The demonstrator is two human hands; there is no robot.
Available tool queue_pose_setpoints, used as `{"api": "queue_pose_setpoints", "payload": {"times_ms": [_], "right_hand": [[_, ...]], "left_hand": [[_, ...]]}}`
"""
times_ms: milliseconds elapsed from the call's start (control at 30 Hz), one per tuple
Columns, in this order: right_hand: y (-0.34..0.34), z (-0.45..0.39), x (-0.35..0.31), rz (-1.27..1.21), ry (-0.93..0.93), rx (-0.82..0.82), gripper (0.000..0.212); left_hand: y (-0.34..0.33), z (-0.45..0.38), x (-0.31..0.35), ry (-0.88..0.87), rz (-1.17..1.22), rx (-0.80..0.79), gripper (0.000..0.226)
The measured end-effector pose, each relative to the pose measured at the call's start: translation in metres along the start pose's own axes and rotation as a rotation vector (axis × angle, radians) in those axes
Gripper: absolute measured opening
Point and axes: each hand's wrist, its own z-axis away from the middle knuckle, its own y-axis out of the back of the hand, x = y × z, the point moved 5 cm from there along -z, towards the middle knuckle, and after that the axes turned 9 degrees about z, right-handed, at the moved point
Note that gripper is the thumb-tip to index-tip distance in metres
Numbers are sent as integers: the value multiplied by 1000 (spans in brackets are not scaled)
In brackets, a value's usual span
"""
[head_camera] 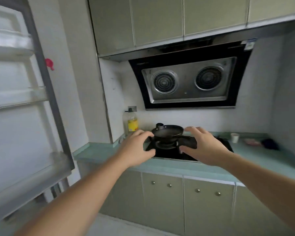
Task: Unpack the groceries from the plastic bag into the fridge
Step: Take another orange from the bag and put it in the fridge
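Observation:
The fridge door (20,106) stands swung open at the left, its white door shelves bare. Both my arms stretch forward over the green counter. My left hand (136,149) and my right hand (203,145) hover in front of the stove with loosely spread fingers, holding nothing. No plastic bag or groceries show in this view.
A black pan (168,132) sits on the black gas hob (191,150). An oil bottle (131,123) stands at the wall left of it. A white cup (235,137) and dark items lie on the green counter (262,159) at the right. A range hood (189,80) hangs above.

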Motion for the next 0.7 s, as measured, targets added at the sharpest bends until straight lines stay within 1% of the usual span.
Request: {"api": "queue_pose_setpoints", "payload": {"times_ms": [133,300,533,700], "right_hand": [[20,25,49,102,-220,52,66],[42,81,96,229,-459,90,68],[85,195,149,331,-759,106,70],[130,276,184,346,-897,174,72]], "left_hand": [[-47,-49,32,-188,124,-93,51],[-108,-76,93,-383,263,-229,51],[-176,-58,212,-604,366,-404,54],[-205,-27,300,-670,439,-471,52]]}}
